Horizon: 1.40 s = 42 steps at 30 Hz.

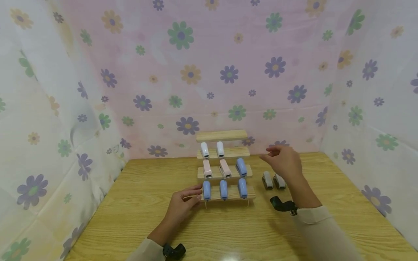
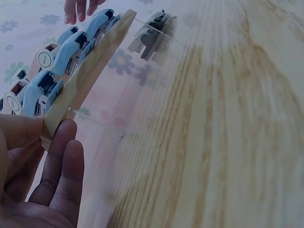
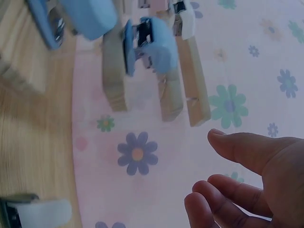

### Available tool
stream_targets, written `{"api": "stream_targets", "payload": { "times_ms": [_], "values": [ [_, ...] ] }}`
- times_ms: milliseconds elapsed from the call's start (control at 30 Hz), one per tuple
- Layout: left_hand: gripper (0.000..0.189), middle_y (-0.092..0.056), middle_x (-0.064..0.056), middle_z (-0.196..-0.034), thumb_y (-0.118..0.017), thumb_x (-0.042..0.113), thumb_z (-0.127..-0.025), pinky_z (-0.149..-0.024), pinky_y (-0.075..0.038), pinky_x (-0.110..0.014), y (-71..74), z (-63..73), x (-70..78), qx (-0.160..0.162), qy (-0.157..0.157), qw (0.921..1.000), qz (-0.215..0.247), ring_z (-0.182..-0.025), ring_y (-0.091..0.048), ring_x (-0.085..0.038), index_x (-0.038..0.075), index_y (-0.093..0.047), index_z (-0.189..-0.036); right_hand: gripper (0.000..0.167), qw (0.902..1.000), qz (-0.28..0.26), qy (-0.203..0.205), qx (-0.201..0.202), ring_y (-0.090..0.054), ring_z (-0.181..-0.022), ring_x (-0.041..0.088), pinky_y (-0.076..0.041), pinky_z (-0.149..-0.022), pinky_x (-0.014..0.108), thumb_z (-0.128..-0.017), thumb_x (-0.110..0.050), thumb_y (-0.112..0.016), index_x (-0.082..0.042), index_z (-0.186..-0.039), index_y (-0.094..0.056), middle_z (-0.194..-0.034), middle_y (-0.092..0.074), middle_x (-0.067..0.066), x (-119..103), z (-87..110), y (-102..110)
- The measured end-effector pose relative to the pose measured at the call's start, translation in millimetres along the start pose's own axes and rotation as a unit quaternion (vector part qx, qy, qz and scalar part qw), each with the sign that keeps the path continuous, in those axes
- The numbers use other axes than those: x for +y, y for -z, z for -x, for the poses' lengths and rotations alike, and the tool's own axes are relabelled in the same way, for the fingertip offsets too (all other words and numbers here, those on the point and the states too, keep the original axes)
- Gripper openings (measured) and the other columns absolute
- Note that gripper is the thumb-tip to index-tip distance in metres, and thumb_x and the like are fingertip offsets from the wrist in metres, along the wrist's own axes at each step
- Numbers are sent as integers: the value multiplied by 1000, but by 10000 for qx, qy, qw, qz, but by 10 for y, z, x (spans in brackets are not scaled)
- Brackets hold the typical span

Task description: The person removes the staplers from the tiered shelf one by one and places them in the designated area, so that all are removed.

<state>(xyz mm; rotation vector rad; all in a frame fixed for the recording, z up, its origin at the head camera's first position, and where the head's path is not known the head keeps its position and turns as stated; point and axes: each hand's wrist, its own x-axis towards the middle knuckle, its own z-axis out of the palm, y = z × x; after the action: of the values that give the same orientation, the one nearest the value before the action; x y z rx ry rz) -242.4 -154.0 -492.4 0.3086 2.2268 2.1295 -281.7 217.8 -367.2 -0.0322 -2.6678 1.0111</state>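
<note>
A tiered wooden display rack [image 1: 222, 134] stands on the table, with mini staplers on its planks. Three blue staplers [image 1: 223, 189] line the lowest plank. Above them are two pink staplers [image 1: 224, 168] and one blue stapler [image 1: 241, 166], then two white staplers [image 1: 220, 149] higher up. My left hand [image 1: 183, 204] pinches the left end of the lowest plank [image 2: 90, 66], thumb above and fingers beneath. Off the rack's right side, my right hand [image 1: 285, 163] hovers in the air, holding nothing; its thumb and fingers [image 3: 232, 190] are apart.
Two greyish-white staplers, a left one [image 1: 267, 180] and a right one [image 1: 279, 181], stand on the wooden table [image 1: 147, 181] right of the rack, below my right hand. Flowered cloth [image 1: 209, 72] hangs behind the table and along both sides.
</note>
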Motion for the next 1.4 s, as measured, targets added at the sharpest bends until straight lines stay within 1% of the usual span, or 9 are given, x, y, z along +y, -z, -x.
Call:
{"api": "stream_targets", "payload": {
  "times_ms": [167, 400, 533, 667, 767, 900, 1033, 1233, 1400],
  "values": [
    [25, -62, -15, -145, -75, 7, -95, -85, -65, -31, 1, -5, 8, -6, -22, 10000, -24, -110, -73, -24, -4, -76, -118, 62, 9997, -192, 161, 56, -69, -98, 31, -61, -75, 43, -92, -63, -70, -11, -127, -72, -112, -75, 12, -140, -14, -81],
    [25, -62, -13, -146, -75, 8, -95, -84, -65, -31, -2, -22, -13, -7, 36, 10000, -40, -110, -73, -24, -1, -76, -118, 50, 9982, -413, 410, 126, -70, -90, 29, -60, -69, 38, -93, -49, -75, -9, -124, -73, -108, -76, 10, -302, -61, -207],
    [24, -61, -13, -147, -74, 7, -96, -84, -65, -30, -2, -23, -18, -7, 10, 9999, -106, -111, -73, -25, -1, -77, -118, 48, 9974, -489, 494, 196, -70, -87, 27, -58, -66, 34, -92, -47, -77, -10, -122, -74, -105, -77, 8, -382, -92, -276],
    [23, -62, -12, -146, -73, 6, -96, -83, -65, -30, 0, -20, -13, 7, 13, 9999, -123, -111, -73, -24, -1, -77, -118, 45, 9965, -657, 506, 105, -68, -81, 24, -55, -59, 31, -91, -46, -78, -12, -121, -75, -104, -76, 7, -468, -104, -344],
    [23, -62, -13, -145, -74, 6, -95, -83, -65, -30, 1, -13, -5, 30, 10, 9999, -107, -111, -73, -24, -1, -77, -117, 46, 9954, -811, 501, -40, -68, -80, 24, -55, -56, 31, -91, -45, -78, -12, -124, -74, -105, -75, 7, -541, -104, -393],
    [24, -62, -14, -146, -75, 7, -95, -84, -65, -30, 7, -11, -8, 16, -13, 10000, -52, -111, -73, -25, -2, -77, -118, 48, 9957, -783, 486, -122, -69, -86, 24, -59, -64, 33, -91, -46, -79, -12, -124, -74, -106, -75, 5, -637, -115, -471],
    [24, -62, -13, -146, -75, 7, -95, -84, -65, -30, 11, -12, -19, -6, -43, 10000, -52, -113, -72, -26, -2, -77, -118, 46, 9960, -738, 486, -107, -70, -87, 23, -61, -67, 36, -90, -48, -79, -15, -123, -75, -106, -76, 3, -716, -111, -566],
    [24, -62, -13, -146, -75, 6, -95, -85, -65, -30, 9, -8, -27, 6, -13, 10000, -1, -113, -72, -26, -2, -77, -118, 51, 9969, -570, 514, -145, -71, -87, 22, -61, -67, 36, -88, -53, -80, -16, -123, -76, -104, -76, 1, -823, -118, -696],
    [24, -62, -14, -145, -75, 6, -95, -85, -65, -31, 2, -4, -12, 7, -44, 10000, 7, -113, -72, -27, -3, -77, -117, 59, 9977, -347, 508, -275, -70, -85, 20, -59, -65, 34, -87, -55, -80, -14, -128, -73, -105, -76, 1, -919, -125, -752]
  ]
}}
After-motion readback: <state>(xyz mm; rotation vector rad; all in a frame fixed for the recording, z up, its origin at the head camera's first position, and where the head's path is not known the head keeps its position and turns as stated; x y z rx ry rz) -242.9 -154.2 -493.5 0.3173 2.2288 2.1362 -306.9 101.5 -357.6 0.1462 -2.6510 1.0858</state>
